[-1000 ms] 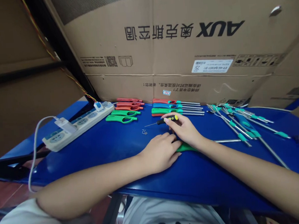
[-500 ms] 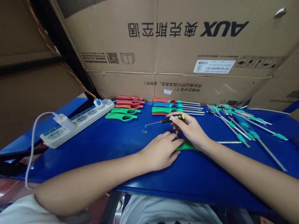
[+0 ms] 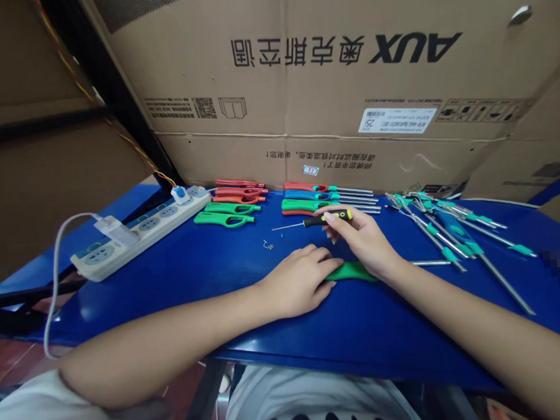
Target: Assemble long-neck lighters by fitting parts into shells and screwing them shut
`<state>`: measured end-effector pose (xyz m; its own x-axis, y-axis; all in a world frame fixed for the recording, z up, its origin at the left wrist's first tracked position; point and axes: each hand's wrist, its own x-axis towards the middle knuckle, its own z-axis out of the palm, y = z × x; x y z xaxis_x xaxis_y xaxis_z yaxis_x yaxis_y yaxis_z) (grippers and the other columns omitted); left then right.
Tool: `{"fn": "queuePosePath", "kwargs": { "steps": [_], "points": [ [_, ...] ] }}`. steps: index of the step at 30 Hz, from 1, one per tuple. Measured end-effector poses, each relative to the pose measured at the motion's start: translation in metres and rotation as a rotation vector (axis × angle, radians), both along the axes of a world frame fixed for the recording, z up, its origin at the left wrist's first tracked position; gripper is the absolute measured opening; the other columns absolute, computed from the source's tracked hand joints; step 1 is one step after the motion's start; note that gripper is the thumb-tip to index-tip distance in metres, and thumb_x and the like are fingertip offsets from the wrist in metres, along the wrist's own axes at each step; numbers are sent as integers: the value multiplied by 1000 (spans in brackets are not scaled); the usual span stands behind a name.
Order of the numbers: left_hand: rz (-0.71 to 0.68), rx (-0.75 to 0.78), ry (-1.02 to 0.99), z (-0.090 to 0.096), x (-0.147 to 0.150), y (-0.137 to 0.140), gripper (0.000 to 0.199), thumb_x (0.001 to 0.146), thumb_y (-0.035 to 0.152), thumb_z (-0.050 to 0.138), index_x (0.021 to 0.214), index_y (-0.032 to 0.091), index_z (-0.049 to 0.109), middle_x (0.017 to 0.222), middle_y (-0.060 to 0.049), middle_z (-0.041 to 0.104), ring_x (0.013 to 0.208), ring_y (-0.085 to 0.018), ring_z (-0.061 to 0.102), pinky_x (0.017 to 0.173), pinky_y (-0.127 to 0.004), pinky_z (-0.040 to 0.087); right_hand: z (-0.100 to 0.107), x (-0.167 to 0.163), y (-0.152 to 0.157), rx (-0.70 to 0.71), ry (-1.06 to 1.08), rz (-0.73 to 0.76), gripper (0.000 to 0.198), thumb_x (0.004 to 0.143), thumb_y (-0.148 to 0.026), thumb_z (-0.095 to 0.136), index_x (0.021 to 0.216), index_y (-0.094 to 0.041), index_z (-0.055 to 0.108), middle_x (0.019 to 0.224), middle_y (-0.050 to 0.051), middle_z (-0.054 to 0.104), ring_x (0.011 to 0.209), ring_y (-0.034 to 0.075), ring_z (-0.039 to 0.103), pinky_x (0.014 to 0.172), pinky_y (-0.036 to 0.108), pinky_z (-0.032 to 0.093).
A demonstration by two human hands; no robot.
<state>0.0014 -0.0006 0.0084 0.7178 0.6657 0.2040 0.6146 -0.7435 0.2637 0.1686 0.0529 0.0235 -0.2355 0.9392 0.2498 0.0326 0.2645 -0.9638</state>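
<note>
Small metal piece (image 3: 282,235) now apart from the screwdriver (image 3: 312,222) tip

The left hand (image 3: 300,282) keeps its fingers closed on the green handle (image 3: 351,271), flat on the table (image 3: 207,272) in front of the person, while the right hand (image 3: 359,239) pinches the screwdriver just above and beyond it. Half a second ago something small seemed to cling to the tip; now the tip looks bare and that piece sits just below the shaft — a pick-up has probably slipped, leaving the driver unloaded. Whether the hands touch, I cannot tell.

Beyond stands a large printed carton (image 3: 324,85); a power strip (image 3: 158,220) lies to the left, a heap of loose rods (image 3: 448,249) to the right. Between them are a row of handles with rods (image 3: 306,205) and a row of bare handles (image 3: 223,218). The right wrist hides one end of the green handle — the main obstruction. Smallest is the metal cluster (image 3: 268,245), near the tip.
</note>
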Motion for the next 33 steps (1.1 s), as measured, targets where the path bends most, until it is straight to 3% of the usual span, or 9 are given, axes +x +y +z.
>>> {"fn": "queuePosePath", "kwargs": {
  "steps": [3,9,13,19,26,33],
  "points": [
    [-2,-17,-8,0,0,1,40,97,24,56,135,15,59,117,-12,65,107,-27,59,95,-40,52,0,3,2,40,-55,-45,35,83,-50,71,98,-19,72,80,2,67,65,13,55,57,26,45],
    [-6,-13,-16,0,-1,1,40,96,25,58,134,15,60,118,-13,65,106,-28,59,95,-42,52,-6,3,5,90,-178,17,31,83,-47,71,99,-21,74,92,4,72,74,15,61,64,28,48],
    [-12,-63,-79,-2,-1,3,39,96,24,58,134,14,60,117,-13,65,109,-28,60,97,-41,52,4,6,3,47,-34,-81,32,80,-48,74,94,-19,73,73,1,67,62,13,57,58,27,47],
    [-17,-200,-389,-12,1,11,40,92,28,69,128,13,64,119,-13,68,113,-25,63,102,-37,50,20,25,-7,10,196,-192,30,79,-47,74,85,-18,72,62,-1,59,55,12,53,48,24,43],
    [172,-433,-825,-10,5,17,34,85,35,75,113,16,72,107,-9,76,96,-21,72,85,-31,57,27,43,-3,29,415,-277,27,77,-42,73,68,-17,67,48,-6,38,41,8,39,39,22,31],
    [221,-261,-855,3,1,13,20,84,30,77,100,18,76,94,-5,78,85,-18,72,78,-29,57,29,46,-2,64,318,-286,29,82,-46,66,69,-21,63,48,-7,34,40,8,33,38,24,29]
  ]
}}
